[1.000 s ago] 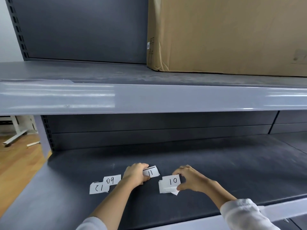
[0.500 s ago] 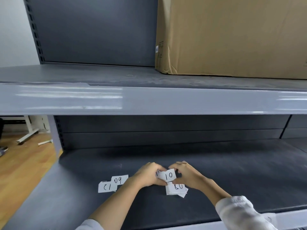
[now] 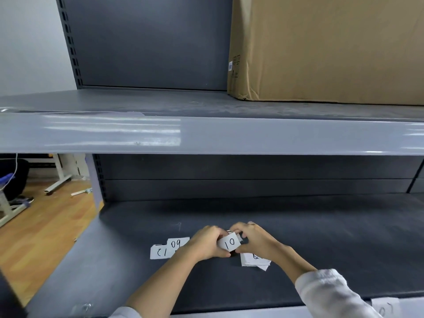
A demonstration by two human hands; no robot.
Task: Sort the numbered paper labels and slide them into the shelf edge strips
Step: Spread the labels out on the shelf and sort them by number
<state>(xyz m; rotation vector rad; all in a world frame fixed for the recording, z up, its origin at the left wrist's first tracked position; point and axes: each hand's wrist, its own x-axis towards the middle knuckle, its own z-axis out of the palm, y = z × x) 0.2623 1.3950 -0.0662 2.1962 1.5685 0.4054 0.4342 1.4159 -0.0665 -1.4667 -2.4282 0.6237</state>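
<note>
Both hands meet over the dark lower shelf (image 3: 321, 237). My left hand (image 3: 204, 245) and my right hand (image 3: 257, 238) together pinch the white paper label marked 10 (image 3: 229, 242), with another label partly hidden behind it. Two labels, 09 (image 3: 177, 243) and 12 (image 3: 160, 252), lie overlapping to the left. A small stack of labels (image 3: 253, 260) lies on the shelf under my right wrist. The grey edge strip of the upper shelf (image 3: 229, 136) runs across the view. One label (image 3: 385, 306) sits in the lower shelf's edge strip at bottom right.
A large cardboard box (image 3: 325, 47) stands on the upper shelf at the right. Left of the shelving is wooden floor (image 3: 41, 226) with white furniture legs (image 3: 58, 182) and a dark object.
My right hand lifted label 10 off the stack and carried it left to meet my left hand, which holds label 11; both hands now hold the papers together. The camera shifted slightly.
</note>
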